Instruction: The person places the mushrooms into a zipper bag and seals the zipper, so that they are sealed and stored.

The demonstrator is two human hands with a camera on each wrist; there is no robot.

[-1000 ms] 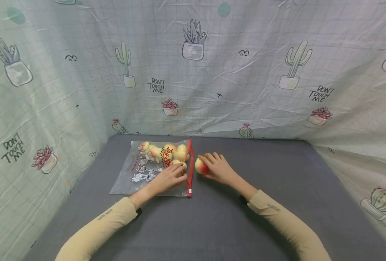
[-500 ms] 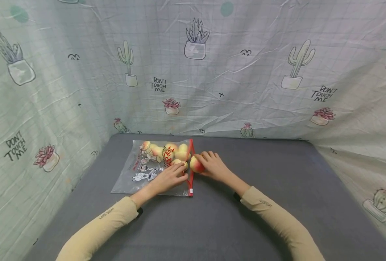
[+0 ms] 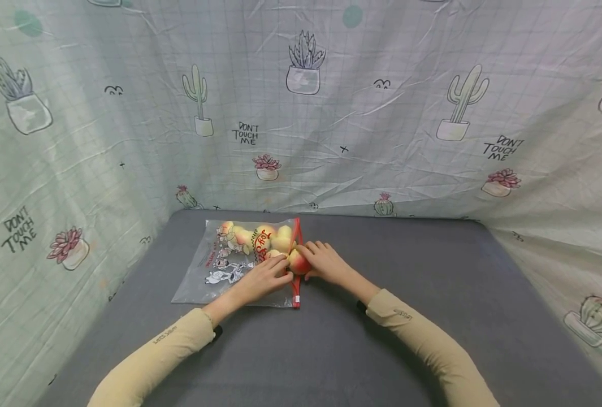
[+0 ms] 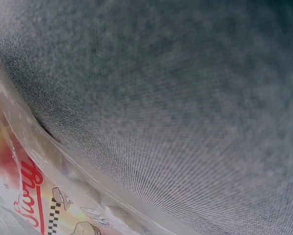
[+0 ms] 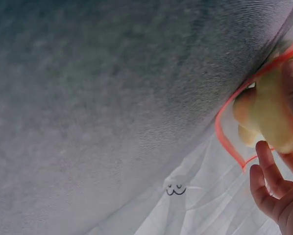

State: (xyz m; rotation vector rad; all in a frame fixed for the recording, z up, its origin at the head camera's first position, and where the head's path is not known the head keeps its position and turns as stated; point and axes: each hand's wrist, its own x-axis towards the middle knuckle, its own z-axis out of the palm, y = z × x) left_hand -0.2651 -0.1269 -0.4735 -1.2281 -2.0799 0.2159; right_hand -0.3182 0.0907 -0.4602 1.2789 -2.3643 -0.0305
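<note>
A clear zip bag (image 3: 196,285) with a red zip edge (image 3: 297,291) and printed cartoon figures lies on the grey table. Several yellow-red peaches (image 3: 241,237) are inside it. With its fingers at the bag's mouth, my left hand (image 3: 263,281) pinches the upper layer and keeps the opening raised. A red and yellow peach (image 3: 298,263) is held by my right hand (image 3: 329,265) right at that mouth. In the right wrist view, thumb and fingers surround the peach (image 5: 275,115) beside the red zip rim (image 5: 224,132). The left wrist view shows only bag film (image 4: 43,196) and table.
The grey table (image 3: 407,339) extends to the right and in front of the bag. A pale curtain (image 3: 341,186) printed with cacti hangs behind the table and along both sides.
My right hand has carried the peach leftward from beside the bag to its mouth. The left hand has stayed at the bag's edge.
</note>
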